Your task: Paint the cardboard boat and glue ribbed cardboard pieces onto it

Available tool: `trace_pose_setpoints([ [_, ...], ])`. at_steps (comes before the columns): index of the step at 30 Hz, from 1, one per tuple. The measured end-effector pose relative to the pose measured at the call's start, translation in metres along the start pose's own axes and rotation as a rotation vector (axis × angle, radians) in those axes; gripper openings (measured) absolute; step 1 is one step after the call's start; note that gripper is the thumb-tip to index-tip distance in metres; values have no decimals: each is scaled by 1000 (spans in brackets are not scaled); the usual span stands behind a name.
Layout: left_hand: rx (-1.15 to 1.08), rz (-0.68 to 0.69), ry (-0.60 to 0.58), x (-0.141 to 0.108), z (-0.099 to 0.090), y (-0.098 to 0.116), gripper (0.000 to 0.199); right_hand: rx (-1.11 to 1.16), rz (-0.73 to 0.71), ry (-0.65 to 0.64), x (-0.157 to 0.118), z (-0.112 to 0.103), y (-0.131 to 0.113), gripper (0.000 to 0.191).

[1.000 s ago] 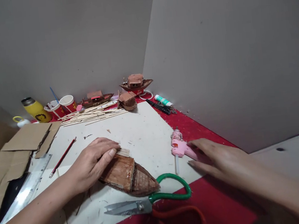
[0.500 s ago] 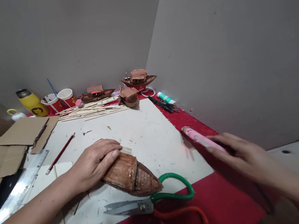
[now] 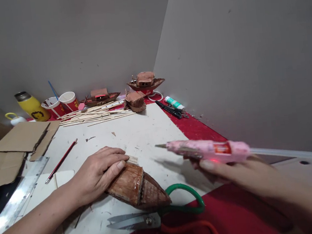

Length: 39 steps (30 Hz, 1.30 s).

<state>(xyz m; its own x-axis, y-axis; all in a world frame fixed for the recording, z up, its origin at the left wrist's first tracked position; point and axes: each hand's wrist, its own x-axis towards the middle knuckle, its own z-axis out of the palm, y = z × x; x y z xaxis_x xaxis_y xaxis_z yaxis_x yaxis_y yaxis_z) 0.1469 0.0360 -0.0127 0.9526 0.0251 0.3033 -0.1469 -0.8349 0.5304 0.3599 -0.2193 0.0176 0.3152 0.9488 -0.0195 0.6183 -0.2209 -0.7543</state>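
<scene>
My left hand (image 3: 103, 171) is wrapped over the left part of a brown model boat (image 3: 129, 184) on the white board. A small pale wooden piece (image 3: 133, 160) shows just beyond its fingertips. In my right hand (image 3: 219, 169) is a pink glue gun (image 3: 207, 149), its metal tip pointing left above the board and a clear glue stick (image 3: 283, 153) sticking out of its back. A red light glows on the gun. Scissors (image 3: 152, 220) with one green and one orange handle lie just in front of the boat.
Behind are thin wooden sticks (image 3: 100, 115), several model boats (image 3: 145, 80), paper cups (image 3: 68, 100) and a yellow bottle (image 3: 33, 108). Cardboard (image 3: 22, 137), a ruler (image 3: 22, 196) and a pencil (image 3: 61, 161) lie left. A glue tube (image 3: 174, 103) and black pens (image 3: 168, 109) rest near the wall.
My right hand has brought the glue gun leftward, turning it so its tip points left toward the area above the board. My left hand stays on the boat.
</scene>
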Motion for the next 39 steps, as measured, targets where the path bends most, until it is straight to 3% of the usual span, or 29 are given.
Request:
trace_pose_setpoints([
  [3,-12,-4,-10,0,0,1,28,113,-69,-178,18,13,-19,41],
  [5,-21,-6,-13,0,-1,2,28,90,-108,-211,25,18,-24,36],
  [7,-27,-3,-16,0,-1,3,28,44,-124,-200,29,22,-27,28],
  [16,-56,-3,-7,2,-1,3,26,-102,-178,-237,39,28,-38,29],
  [26,-76,2,-3,1,1,2,25,-285,-231,-229,40,33,-33,30],
  [39,-65,-9,5,0,1,2,27,-220,-154,-226,32,27,-35,32],
])
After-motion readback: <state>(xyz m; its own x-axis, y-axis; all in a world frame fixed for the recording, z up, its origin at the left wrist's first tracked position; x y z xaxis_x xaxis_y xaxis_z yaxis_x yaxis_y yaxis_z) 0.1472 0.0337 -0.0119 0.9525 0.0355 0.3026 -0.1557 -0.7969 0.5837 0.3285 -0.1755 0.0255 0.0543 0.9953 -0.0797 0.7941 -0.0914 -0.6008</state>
